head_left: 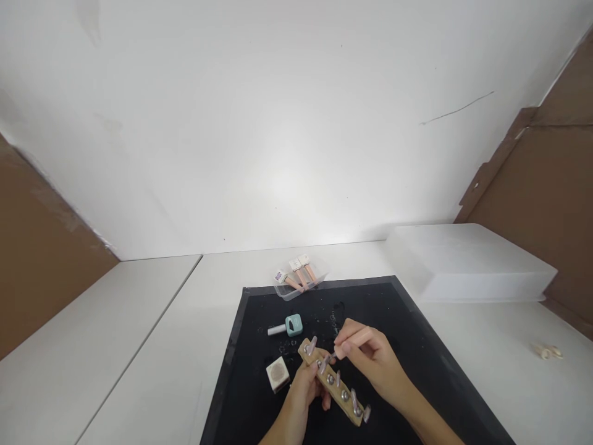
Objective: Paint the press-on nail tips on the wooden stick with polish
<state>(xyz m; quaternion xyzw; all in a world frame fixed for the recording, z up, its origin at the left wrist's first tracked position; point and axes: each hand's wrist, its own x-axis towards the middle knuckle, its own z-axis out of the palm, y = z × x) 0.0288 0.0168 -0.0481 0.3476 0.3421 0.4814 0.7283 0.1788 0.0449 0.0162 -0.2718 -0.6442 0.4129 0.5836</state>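
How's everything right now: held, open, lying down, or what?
Left hand, gripping the wooden strip
Wooden strip, held, slanting
Right hand, pinching a thin tool
Teal bottle, lying down, cap seemingly on
White block, resting on the black mat
Clear tray, open, holding three bottles
White box, no opening visible

Your left hand (306,382) curls in a grip, thumb uppermost; your right hand (370,358), its fingertips (341,351) seemingly pinched together, angles toward it.

The left hand (301,384) and right hand (376,363) are bare, with slender fingers (349,326) and narrow wrists (402,386). The left forearm (282,425) and right forearm (430,417) are also bare down to the view's lower edge.
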